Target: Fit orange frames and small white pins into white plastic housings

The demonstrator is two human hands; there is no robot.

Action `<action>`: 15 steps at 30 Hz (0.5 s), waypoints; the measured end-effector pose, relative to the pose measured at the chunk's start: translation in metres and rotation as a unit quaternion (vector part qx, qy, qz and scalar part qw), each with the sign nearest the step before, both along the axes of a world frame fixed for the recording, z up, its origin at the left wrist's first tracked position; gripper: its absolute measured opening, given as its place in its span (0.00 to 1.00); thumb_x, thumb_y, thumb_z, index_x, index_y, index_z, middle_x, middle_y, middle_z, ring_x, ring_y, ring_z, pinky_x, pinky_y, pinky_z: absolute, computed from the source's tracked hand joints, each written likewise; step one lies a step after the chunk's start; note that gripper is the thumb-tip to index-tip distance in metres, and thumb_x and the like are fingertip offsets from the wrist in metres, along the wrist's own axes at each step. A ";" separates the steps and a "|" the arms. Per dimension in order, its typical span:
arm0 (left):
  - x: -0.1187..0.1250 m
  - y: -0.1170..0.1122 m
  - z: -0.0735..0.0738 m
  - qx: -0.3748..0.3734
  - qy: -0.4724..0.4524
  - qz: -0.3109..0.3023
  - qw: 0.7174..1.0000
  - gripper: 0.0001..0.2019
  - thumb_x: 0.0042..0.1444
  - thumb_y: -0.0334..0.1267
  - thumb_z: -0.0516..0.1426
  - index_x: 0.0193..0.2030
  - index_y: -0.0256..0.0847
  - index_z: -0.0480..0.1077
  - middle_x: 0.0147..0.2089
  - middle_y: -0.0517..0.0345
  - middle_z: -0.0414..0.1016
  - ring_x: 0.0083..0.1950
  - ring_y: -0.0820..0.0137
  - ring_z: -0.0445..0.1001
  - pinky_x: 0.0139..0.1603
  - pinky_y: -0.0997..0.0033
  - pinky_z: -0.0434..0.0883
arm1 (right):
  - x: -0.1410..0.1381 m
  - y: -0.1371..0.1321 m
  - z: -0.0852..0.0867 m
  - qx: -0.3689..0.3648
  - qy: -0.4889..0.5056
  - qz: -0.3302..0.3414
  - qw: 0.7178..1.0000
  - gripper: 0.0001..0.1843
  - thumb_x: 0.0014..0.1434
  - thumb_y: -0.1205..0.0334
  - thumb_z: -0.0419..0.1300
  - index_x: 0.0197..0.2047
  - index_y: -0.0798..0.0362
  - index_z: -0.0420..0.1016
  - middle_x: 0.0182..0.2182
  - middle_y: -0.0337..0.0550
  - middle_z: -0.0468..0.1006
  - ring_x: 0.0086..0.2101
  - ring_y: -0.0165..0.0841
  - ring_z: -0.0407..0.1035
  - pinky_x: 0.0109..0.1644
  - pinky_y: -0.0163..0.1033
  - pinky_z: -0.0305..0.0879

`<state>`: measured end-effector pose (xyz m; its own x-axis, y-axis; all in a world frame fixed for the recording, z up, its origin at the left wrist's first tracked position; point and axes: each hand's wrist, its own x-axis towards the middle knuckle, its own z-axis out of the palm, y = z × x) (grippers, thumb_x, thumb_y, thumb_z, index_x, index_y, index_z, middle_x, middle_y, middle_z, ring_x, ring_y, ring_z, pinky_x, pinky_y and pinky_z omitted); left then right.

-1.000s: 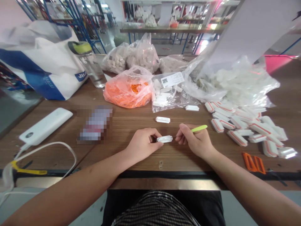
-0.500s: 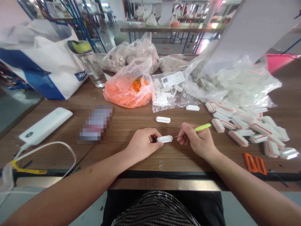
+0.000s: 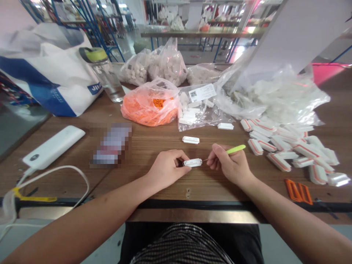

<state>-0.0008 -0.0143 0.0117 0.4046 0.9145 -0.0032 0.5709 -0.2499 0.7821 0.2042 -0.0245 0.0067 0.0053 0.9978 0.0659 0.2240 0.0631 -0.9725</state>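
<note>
Between the thumb and fingers of my left hand is a small white plastic piece with printing on its upper face. My right hand grips a thin pointed tool with a yellow-green handle, held like a pen. Its fine metal tip meets the right end of the white piece; whether it goes inside cannot be made out. A similar white piece lies just beyond my hands, and another white piece rests farther back to the right.
White pieces with orange edging are heaped at right, near two orange frames. Behind stand an orange-filled bag, a clear bag with a label and a water bottle. At left lie a white power bank and a blurred rectangle.
Both hands keep almost the same pose, with the tool tip still at the white piece's end. The top of the orange-filled bag has sunk lower.
</note>
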 end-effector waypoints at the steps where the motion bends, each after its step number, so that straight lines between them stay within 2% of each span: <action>1: 0.000 0.000 0.000 -0.001 0.000 0.000 1.000 0.03 0.48 0.35 0.63 0.32 0.41 0.75 0.24 0.64 0.71 0.23 0.76 0.63 0.28 0.74 0.63 | 0.000 0.000 0.000 0.001 0.000 -0.001 1.000 0.26 0.59 0.44 0.55 0.20 0.55 0.71 0.15 0.42 0.74 0.15 0.26 0.67 0.16 0.31 0.64; 6: 0.000 -0.001 0.001 -0.007 0.002 0.000 1.000 0.03 0.48 0.34 0.63 0.32 0.42 0.76 0.25 0.64 0.71 0.23 0.76 0.64 0.29 0.74 0.63 | 0.000 0.000 0.001 0.009 -0.009 0.005 1.000 0.27 0.59 0.43 0.55 0.20 0.55 0.71 0.15 0.42 0.74 0.15 0.27 0.66 0.16 0.31 0.64; 11: 0.001 0.000 0.000 -0.002 0.007 0.001 1.000 0.04 0.48 0.34 0.63 0.33 0.41 0.76 0.24 0.65 0.70 0.24 0.76 0.64 0.29 0.74 0.63 | 0.000 -0.002 0.000 0.023 -0.049 0.020 0.998 0.26 0.63 0.46 0.52 0.21 0.55 0.71 0.16 0.41 0.74 0.16 0.27 0.67 0.18 0.32 0.63; 15: 0.001 -0.001 -0.001 0.004 0.003 0.002 1.000 0.03 0.49 0.35 0.62 0.32 0.42 0.76 0.23 0.65 0.69 0.24 0.76 0.64 0.29 0.74 0.63 | -0.001 -0.007 0.003 0.091 -0.145 0.057 0.984 0.24 0.65 0.51 0.51 0.21 0.53 0.71 0.18 0.40 0.74 0.19 0.27 0.67 0.24 0.33 0.65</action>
